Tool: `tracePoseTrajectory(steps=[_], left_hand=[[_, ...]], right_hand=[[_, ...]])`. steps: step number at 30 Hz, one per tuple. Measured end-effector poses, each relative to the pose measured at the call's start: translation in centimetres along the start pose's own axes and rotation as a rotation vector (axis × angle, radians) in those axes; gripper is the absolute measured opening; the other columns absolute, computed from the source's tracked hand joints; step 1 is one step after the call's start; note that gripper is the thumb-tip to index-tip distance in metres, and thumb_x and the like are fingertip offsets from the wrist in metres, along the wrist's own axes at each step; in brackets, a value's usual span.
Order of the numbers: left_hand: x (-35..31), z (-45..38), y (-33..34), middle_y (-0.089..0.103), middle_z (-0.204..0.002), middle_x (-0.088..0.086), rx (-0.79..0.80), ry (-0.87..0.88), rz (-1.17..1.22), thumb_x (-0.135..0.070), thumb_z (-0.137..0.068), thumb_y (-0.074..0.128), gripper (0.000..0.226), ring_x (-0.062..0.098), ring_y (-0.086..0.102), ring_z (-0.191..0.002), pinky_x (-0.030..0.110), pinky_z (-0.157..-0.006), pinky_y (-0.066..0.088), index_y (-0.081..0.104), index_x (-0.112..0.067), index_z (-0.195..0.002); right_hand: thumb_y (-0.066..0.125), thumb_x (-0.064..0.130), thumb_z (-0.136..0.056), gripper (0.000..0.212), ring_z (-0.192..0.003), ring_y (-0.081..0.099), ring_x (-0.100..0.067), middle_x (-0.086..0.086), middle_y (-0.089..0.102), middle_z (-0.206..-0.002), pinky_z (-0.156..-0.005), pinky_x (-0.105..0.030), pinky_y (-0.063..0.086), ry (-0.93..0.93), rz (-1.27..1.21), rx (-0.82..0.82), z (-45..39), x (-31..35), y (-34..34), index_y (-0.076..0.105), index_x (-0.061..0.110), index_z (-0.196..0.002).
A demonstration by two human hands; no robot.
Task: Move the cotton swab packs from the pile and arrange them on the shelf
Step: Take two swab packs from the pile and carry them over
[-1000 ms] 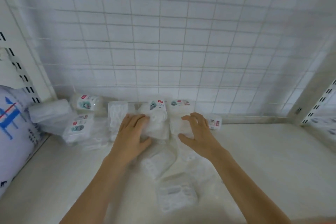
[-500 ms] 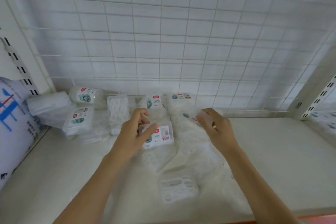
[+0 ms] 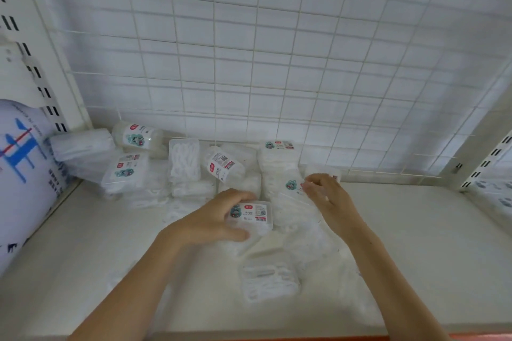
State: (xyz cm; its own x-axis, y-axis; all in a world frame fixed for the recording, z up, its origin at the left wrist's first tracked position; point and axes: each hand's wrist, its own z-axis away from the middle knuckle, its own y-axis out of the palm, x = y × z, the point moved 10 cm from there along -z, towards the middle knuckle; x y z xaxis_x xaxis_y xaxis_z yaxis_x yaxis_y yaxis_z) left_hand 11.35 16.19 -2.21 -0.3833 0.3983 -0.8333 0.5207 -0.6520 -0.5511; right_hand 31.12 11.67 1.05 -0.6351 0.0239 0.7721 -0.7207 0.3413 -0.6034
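Two hands at work: left hand (image 3: pixel 213 219) grips labelled swab box (image 3: pixel 250 216) above shelf (image 3: pixel 415 230); right hand (image 3: pixel 329 199) pinches pack (image 3: pixel 293 188) on pile. Risk: slick plastic slips, toppling loose pile.

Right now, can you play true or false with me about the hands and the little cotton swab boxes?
1. The left hand holds a labelled swab box. True.
2. The right hand is flat on bare shelf. False: its fingers touch a pack in the pile.
3. The wall behind is wire grid. True.
4. Every pack stands in a neat row. False: they lie jumbled.
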Motion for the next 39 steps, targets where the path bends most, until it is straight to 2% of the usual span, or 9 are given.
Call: tracePoseTrajectory(steps=[2,7,13,17,22,25,28,36,39], left_hand=[[0.4,0.0,-0.1,0.040,-0.123,-0.017,-0.011,-0.005,-0.075,-0.030,-0.059,0.068,0.079,-0.006,0.040,-0.116,0.016,-0.096,0.037,0.036,-0.032,-0.131],[0.1,0.0,-1.1,0.048,-0.114,-0.014,-0.084,0.035,-0.108,-0.029,-0.059,0.068,0.067,-0.003,0.048,-0.107,0.022,-0.092,0.043,0.045,-0.032,-0.122],[-1.3,1.2,-3.9,0.040,-0.112,-0.020,-0.252,0.080,-0.291,-0.018,-0.063,0.071,0.066,-0.001,0.041,-0.107,0.020,-0.088,0.039,0.044,-0.031,-0.121],[-4.2,3.3,-6.3,0.041,-0.121,-0.006,-0.408,0.210,-0.498,-0.018,-0.067,0.073,0.071,0.011,0.036,-0.116,0.023,-0.094,0.035,0.042,-0.020,-0.130],[-5.5,5.1,-6.6,0.042,-0.120,-0.007,-0.455,0.298,-0.480,-0.021,-0.067,0.077,0.070,0.012,0.039,-0.112,0.026,-0.090,0.039,0.044,-0.016,-0.129],[-6.3,5.4,-5.4,0.041,-0.120,-0.008,-0.424,0.367,-0.491,-0.018,-0.067,0.076,0.067,0.010,0.040,-0.111,0.025,-0.089,0.043,0.046,-0.014,-0.127],[-7.3,5.1,-3.4,0.037,-0.118,-0.015,-0.334,0.407,-0.389,-0.020,-0.067,0.075,0.067,0.002,0.040,-0.109,0.008,-0.087,0.034,0.045,-0.019,-0.127],[-12.7,4.8,5.9,0.035,-0.116,-0.024,-0.121,0.529,-0.239,-0.035,-0.063,0.060,0.071,-0.004,0.027,-0.112,-0.003,-0.091,0.017,0.043,-0.021,-0.130],[-16.1,4.6,10.9,0.041,-0.115,-0.015,-0.059,0.602,-0.227,-0.028,-0.062,0.063,0.070,-0.002,0.030,-0.110,-0.003,-0.092,0.018,0.047,-0.016,-0.128]], right_hand=[[0.058,0.063,-0.072,0.057,-0.112,0.045,-0.008,0.010,0.048,-0.119,-0.093,-0.025,0.037,0.038,0.063,0.078,0.1,-0.6,0.8,0.049,0.030,-0.118],[0.072,0.029,-0.075,0.063,-0.115,0.035,-0.012,0.007,0.038,-0.117,-0.089,-0.020,0.027,-0.004,0.180,0.109,-0.1,-0.1,1.7,0.040,0.026,-0.128],[0.074,0.035,-0.072,0.065,-0.107,0.031,-0.010,0.012,0.039,-0.113,-0.091,-0.022,0.027,-0.159,0.344,0.059,-0.1,2.8,1.2,0.043,0.026,-0.127],[0.075,0.030,-0.070,0.066,-0.102,0.027,-0.006,0.011,0.038,-0.115,-0.095,-0.025,0.032,-0.323,0.460,0.024,1.0,6.2,0.1,0.043,0.022,-0.128],[0.072,0.032,-0.072,0.067,-0.103,0.030,-0.006,0.011,0.042,-0.117,-0.096,-0.026,0.033,-0.388,0.551,-0.027,4.6,8.7,-0.6,0.042,0.022,-0.131],[0.074,0.030,-0.072,0.067,-0.103,0.032,-0.005,0.017,0.040,-0.116,-0.092,-0.017,0.032,-0.350,0.500,-0.089,7.6,8.8,-1.7,0.044,0.022,-0.130],[0.075,0.030,-0.071,0.066,-0.103,0.033,-0.003,0.020,0.038,-0.116,-0.081,-0.004,0.033,-0.265,0.457,-0.139,10.6,7.6,-3.3,0.044,0.023,-0.130],[0.069,0.035,-0.066,0.064,-0.102,0.039,-0.007,0.013,0.041,-0.113,-0.087,-0.012,0.030,-0.050,0.495,-0.334,20.4,3.3,-10.3,0.050,0.019,-0.125],[0.077,0.030,-0.066,0.067,-0.107,0.036,-0.006,0.009,0.043,-0.116,-0.093,-0.021,0.033,0.054,0.502,-0.401,25.3,1.1,-13.4,0.050,0.018,-0.126]])
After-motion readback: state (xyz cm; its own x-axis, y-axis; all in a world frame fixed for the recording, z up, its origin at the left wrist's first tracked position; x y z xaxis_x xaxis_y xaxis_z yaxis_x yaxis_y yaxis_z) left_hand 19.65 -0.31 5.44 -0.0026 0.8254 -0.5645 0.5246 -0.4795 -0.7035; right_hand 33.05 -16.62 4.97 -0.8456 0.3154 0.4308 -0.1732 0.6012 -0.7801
